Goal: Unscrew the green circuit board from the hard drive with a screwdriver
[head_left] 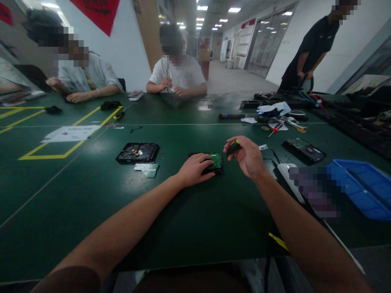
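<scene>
Hard drive: lay flat on the tabletop, with its left part mostly hidden under the left hand. Rested the left fingers across its top, loosely spread and closed on nothing. Gripped a yellow-and-black screwdriver in the curled fingers of the right hand, near its right edge; could not make out the tip. Farther left, lay an opened drive, a loose circuit board and specks too small to identify. To the right, lay another drive and, cut off at the view's edge, a blue tray.
</scene>
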`<action>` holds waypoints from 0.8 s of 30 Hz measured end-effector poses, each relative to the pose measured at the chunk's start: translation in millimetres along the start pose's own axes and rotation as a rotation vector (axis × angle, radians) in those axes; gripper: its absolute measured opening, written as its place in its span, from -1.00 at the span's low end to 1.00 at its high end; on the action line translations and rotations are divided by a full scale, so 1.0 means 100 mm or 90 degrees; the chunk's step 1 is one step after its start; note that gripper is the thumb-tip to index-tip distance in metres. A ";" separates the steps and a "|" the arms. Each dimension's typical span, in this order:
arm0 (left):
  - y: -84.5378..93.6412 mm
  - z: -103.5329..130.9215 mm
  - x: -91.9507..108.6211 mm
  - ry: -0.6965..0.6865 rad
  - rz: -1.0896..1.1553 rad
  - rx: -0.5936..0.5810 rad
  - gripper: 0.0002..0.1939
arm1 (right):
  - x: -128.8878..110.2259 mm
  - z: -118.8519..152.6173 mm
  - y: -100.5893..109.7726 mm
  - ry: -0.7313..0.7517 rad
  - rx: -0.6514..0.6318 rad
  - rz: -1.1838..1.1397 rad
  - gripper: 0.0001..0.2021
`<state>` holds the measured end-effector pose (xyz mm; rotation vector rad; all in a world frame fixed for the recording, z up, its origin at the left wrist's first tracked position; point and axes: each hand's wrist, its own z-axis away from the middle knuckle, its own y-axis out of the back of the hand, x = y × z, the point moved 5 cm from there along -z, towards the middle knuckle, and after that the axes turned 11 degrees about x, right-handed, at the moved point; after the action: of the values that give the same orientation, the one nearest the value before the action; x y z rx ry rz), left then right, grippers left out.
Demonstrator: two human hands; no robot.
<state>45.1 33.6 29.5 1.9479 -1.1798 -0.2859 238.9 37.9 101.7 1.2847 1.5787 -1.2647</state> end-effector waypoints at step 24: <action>0.00 0.00 0.00 -0.001 -0.014 -0.005 -0.55 | -0.05 0.02 -0.04 -0.005 -0.037 0.033 -0.70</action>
<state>45.4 33.5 29.2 1.9554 -1.1575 -0.3032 236.5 34.6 106.6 1.2742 1.5562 -1.1816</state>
